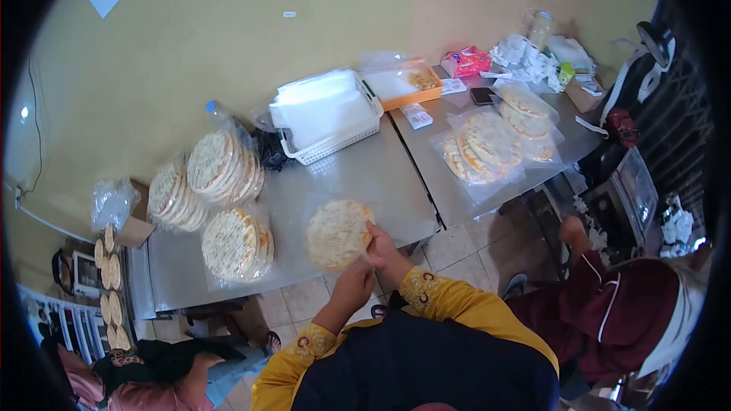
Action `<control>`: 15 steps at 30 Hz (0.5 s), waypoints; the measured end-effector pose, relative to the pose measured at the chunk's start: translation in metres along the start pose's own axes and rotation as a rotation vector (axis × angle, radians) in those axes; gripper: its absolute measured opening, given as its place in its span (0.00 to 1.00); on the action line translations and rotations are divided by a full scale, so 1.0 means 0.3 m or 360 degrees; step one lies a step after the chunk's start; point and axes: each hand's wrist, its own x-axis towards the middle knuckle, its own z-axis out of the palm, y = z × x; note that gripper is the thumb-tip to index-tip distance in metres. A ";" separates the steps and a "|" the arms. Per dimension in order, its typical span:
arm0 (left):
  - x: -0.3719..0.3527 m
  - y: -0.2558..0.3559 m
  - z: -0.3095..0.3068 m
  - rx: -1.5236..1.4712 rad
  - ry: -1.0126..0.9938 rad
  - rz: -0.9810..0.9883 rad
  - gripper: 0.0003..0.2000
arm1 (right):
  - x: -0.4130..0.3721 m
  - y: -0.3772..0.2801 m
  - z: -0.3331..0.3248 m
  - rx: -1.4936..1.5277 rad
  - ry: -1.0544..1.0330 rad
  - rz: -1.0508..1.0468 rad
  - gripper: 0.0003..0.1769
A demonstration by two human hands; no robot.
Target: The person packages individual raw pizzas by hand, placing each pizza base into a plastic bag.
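A round pizza (337, 236) topped with pale shreds lies inside a clear plastic bag, at the front edge of the metal table (358, 164). My right hand (383, 250) grips the pizza's right side through the plastic, thumb on top. Just below it, my left hand (354, 286) is closed, its fingertips pinching the near corner of the bag. The fingers underneath are hidden. To the left stands a stack of bagged pizzas (228, 247), with a taller stack (213, 166) behind it and another stack (169, 196) farther left.
A white basket (335, 141) of white sheets stands at the back, beside an orange tray (415, 97). More bagged pizzas (487, 141) lie on the right table, near a phone (482, 96). A person in a maroon sleeve (563, 297) is at right; another person (152, 380) is at lower left.
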 end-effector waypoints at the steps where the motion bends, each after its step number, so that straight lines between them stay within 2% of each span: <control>1: 0.007 0.013 0.012 0.0020 -0.0054 0.0045 0.05 | -0.013 -0.012 0.003 0.0004 -0.0045 -0.0021 0.26; 2: 0.020 0.011 0.020 0.0049 -0.0106 0.0091 0.05 | -0.025 -0.028 0.006 0.0006 -0.0090 -0.0038 0.26; 5: 0.069 0.054 0.013 0.0058 -0.0159 0.0094 0.06 | -0.087 -0.112 0.068 -0.0170 -0.0042 -0.0450 0.26; 8: 0.133 0.071 0.047 -0.0146 -0.0136 0.0122 0.09 | -0.113 -0.272 0.041 0.0039 -0.0141 -0.0600 0.26; 10: 0.176 0.063 0.069 -0.0196 -0.0210 0.0123 0.10 | -0.177 -0.400 0.072 -0.0053 -0.0141 -0.0679 0.28; 12: 0.216 0.039 0.094 -0.0244 -0.0224 0.0106 0.10 | -0.161 -0.566 -0.182 -0.0609 0.0699 -0.0892 0.31; 14: 0.246 -0.007 0.108 -0.0284 -0.0167 0.0052 0.09 | -0.295 -0.605 -0.021 -0.1018 0.1419 -0.0981 0.30; 15: 0.263 -0.029 0.101 -0.0289 -0.0170 -0.0026 0.08 | -0.306 -0.646 -0.108 -0.1492 0.1448 -0.1425 0.29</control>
